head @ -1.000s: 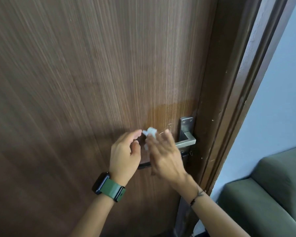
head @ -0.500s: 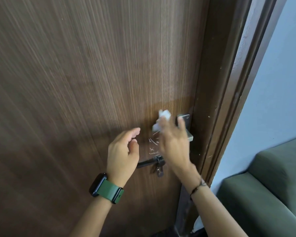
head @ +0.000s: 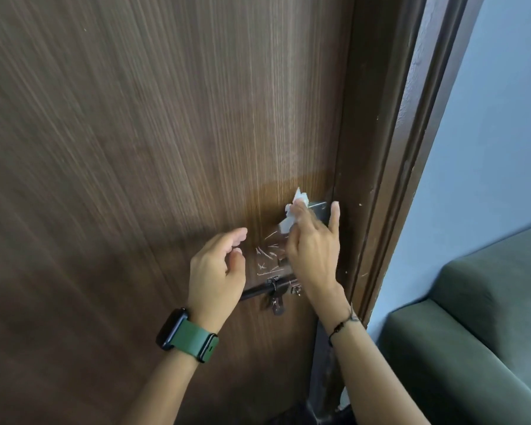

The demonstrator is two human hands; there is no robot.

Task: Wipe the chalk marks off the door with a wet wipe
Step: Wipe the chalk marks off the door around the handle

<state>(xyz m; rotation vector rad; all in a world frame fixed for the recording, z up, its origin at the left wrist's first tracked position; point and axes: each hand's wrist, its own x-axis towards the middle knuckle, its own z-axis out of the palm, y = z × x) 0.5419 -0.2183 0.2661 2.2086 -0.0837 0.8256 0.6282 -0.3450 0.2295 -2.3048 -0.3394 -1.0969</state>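
Observation:
A dark brown wooden door [head: 154, 154] fills most of the view. White chalk marks [head: 269, 256] show on it just left of the handle, between my two hands. My right hand [head: 314, 253] presses a crumpled white wet wipe [head: 292, 214] against the door above the marks, next to the metal handle plate [head: 319, 208]. My left hand [head: 218, 271], with a green-strapped watch on the wrist, hovers left of the marks with fingers loosely curled and nothing in it. My right hand hides part of the handle.
A dark sliding bolt latch [head: 270, 291] is fixed to the door below the marks. The door frame [head: 390, 179] runs down the right side, with a pale blue wall [head: 488, 142] beyond. A green sofa [head: 478, 326] stands at the lower right.
My right hand has moved up with the wipe from beside my left hand to the handle plate, uncovering the chalk marks and the latch. My left hand let go of the wipe and stayed put.

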